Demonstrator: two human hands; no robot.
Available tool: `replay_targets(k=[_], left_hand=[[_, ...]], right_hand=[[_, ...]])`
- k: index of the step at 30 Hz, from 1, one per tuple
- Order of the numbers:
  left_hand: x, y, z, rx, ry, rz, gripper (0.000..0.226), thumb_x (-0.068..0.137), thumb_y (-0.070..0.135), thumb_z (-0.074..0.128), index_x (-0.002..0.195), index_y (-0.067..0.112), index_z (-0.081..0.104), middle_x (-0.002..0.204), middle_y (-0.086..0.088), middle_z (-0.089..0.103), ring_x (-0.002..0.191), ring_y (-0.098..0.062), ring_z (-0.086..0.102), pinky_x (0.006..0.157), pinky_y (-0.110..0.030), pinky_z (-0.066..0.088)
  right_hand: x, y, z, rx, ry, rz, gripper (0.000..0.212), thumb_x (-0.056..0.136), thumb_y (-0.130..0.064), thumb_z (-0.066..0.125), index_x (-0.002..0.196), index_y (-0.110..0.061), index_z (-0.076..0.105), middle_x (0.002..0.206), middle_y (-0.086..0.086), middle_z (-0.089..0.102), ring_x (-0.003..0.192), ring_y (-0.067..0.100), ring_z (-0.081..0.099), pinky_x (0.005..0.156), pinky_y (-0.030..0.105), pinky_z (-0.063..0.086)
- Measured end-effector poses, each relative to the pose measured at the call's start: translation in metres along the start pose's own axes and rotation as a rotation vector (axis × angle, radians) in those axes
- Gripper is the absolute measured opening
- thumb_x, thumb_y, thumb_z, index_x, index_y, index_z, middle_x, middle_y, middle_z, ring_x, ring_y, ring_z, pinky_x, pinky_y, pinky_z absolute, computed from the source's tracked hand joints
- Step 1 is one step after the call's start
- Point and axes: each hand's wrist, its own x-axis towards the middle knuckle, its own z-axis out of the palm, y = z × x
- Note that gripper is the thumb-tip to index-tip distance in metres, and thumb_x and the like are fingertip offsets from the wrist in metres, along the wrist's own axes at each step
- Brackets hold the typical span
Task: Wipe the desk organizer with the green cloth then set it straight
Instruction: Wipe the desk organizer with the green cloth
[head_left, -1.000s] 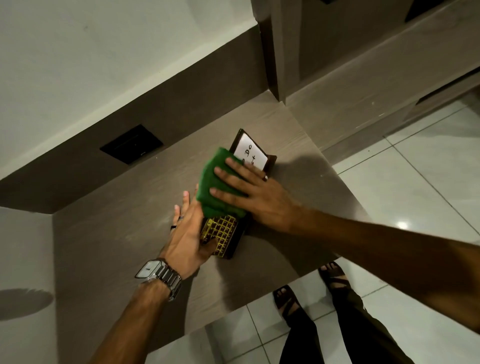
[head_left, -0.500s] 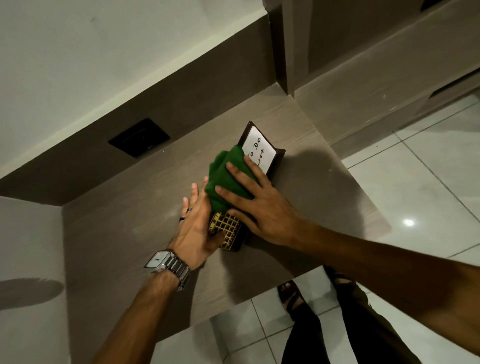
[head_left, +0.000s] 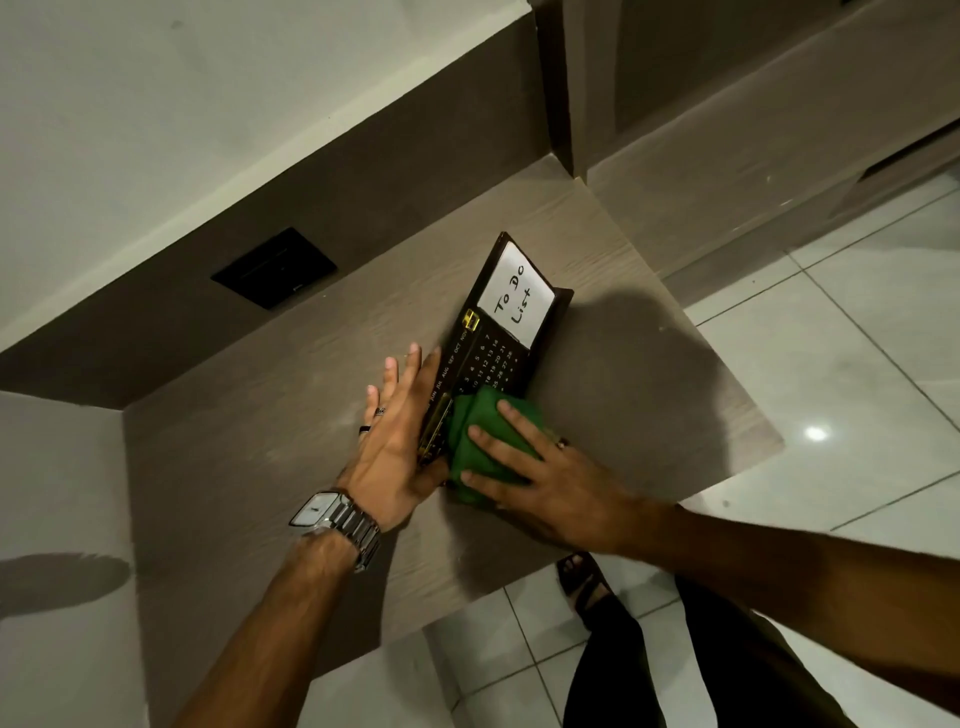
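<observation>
One desk organizer (head_left: 493, 353), lying askew near the right edge of the worktop (head_left: 260, 441), "To Do List" card toward the back. One green cloth (head_left: 480, 447) pressed flat on its near end under the right hand (head_left: 540, 475), fingers spread, for wiping. Left hand (head_left: 397, 441) open, flat against the left side, apparently bracing it against sliding.

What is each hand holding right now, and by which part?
The right hand presses the green cloth flat on the desk organizer's near end. The left hand, open, braces the organizer's left edge; neither hand grips anything.
</observation>
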Motion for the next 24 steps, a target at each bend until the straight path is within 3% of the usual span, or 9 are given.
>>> replay_targets(k=[3, 6, 9, 12, 14, 15, 18, 21, 24], left_hand=[[0.000, 0.001, 0.000, -0.009, 0.001, 0.000, 0.122, 0.072, 0.008, 0.076, 0.145, 0.044, -0.016, 0.160, -0.002, -0.010, 0.146, -0.027, -0.014, 0.115, -0.051, -0.009], [0.001, 0.003, -0.002, -0.012, -0.003, -0.005, 0.119, 0.073, 0.006, 0.074, 0.146, 0.040, -0.013, 0.160, -0.002, -0.010, 0.146, -0.026, -0.015, 0.116, -0.051, -0.010], [-0.001, 0.006, -0.002, -0.017, 0.002, -0.004, 0.117, 0.073, 0.009, 0.076, 0.147, 0.037, -0.011, 0.161, -0.001, -0.009, 0.146, -0.025, -0.015, 0.115, -0.048, -0.012], [-0.001, 0.007, -0.002, -0.019, 0.002, -0.011, 0.117, 0.073, 0.011, 0.076, 0.146, 0.037, -0.011, 0.160, -0.001, -0.009, 0.146, -0.024, -0.015, 0.115, -0.047, -0.012], [-0.001, 0.008, -0.002, -0.008, -0.004, -0.018, 0.116, 0.074, 0.008, 0.075, 0.147, 0.036, -0.011, 0.160, -0.001, -0.009, 0.146, -0.024, -0.015, 0.116, -0.048, -0.012], [-0.001, 0.008, -0.002, -0.010, -0.005, -0.019, 0.117, 0.073, 0.006, 0.074, 0.147, 0.036, -0.011, 0.160, -0.001, -0.010, 0.146, -0.024, -0.016, 0.116, -0.048, -0.012], [0.001, 0.012, -0.003, -0.008, -0.001, -0.028, 0.117, 0.073, 0.005, 0.074, 0.145, 0.036, -0.012, 0.160, -0.001, -0.008, 0.146, -0.026, -0.015, 0.115, -0.047, -0.013], [0.005, 0.016, -0.002, -0.025, 0.011, -0.066, 0.118, 0.073, 0.002, 0.073, 0.144, 0.035, -0.014, 0.160, -0.003, -0.007, 0.145, -0.027, -0.014, 0.114, -0.045, -0.013], [0.008, 0.021, -0.004, -0.042, 0.019, -0.085, 0.116, 0.073, 0.000, 0.073, 0.143, 0.035, -0.013, 0.160, -0.004, -0.007, 0.145, -0.026, -0.015, 0.114, -0.046, -0.013]], right_hand=[[0.003, 0.033, -0.021, -0.062, 0.029, 0.027, 0.097, 0.073, -0.025, 0.083, 0.151, -0.034, 0.026, 0.163, 0.010, 0.014, 0.146, 0.045, 0.010, 0.092, 0.064, 0.046], [0.005, 0.040, -0.034, 0.019, -0.018, 0.287, 0.089, 0.087, -0.016, 0.070, 0.151, -0.040, 0.011, 0.161, 0.003, -0.006, 0.148, 0.039, -0.006, 0.099, 0.069, 0.041], [-0.001, 0.004, -0.020, 0.068, -0.162, 0.176, 0.097, 0.083, -0.013, 0.073, 0.154, -0.039, 0.012, 0.163, 0.004, -0.014, 0.146, 0.039, -0.016, 0.102, 0.069, 0.039], [-0.012, -0.010, -0.018, 0.081, -0.286, -0.021, 0.095, 0.078, -0.020, 0.078, 0.152, -0.036, 0.019, 0.164, 0.001, -0.008, 0.144, 0.035, -0.016, 0.105, 0.068, 0.029], [-0.009, 0.014, -0.033, 0.001, -0.184, -0.031, 0.080, 0.080, -0.022, 0.079, 0.148, -0.033, 0.038, 0.163, 0.008, 0.020, 0.147, 0.039, 0.004, 0.100, 0.065, 0.043], [-0.005, 0.033, -0.043, -0.029, -0.129, 0.022, 0.073, 0.081, -0.021, 0.079, 0.145, -0.031, 0.045, 0.160, 0.009, 0.030, 0.147, 0.041, 0.015, 0.096, 0.061, 0.049], [0.009, 0.093, -0.070, -0.084, -0.116, 0.162, 0.074, 0.082, -0.015, 0.075, 0.146, -0.033, 0.042, 0.162, 0.007, 0.024, 0.148, 0.040, 0.014, 0.102, 0.059, 0.045], [0.020, 0.115, -0.080, -0.089, -0.095, 0.198, 0.066, 0.085, -0.015, 0.072, 0.143, -0.030, 0.046, 0.159, 0.008, 0.032, 0.144, 0.041, 0.025, 0.097, 0.057, 0.048], [0.019, 0.116, -0.077, -0.011, 0.002, 0.466, 0.053, 0.096, -0.014, 0.057, 0.145, -0.026, 0.045, 0.159, 0.011, 0.031, 0.143, 0.042, 0.026, 0.105, 0.060, 0.040]])
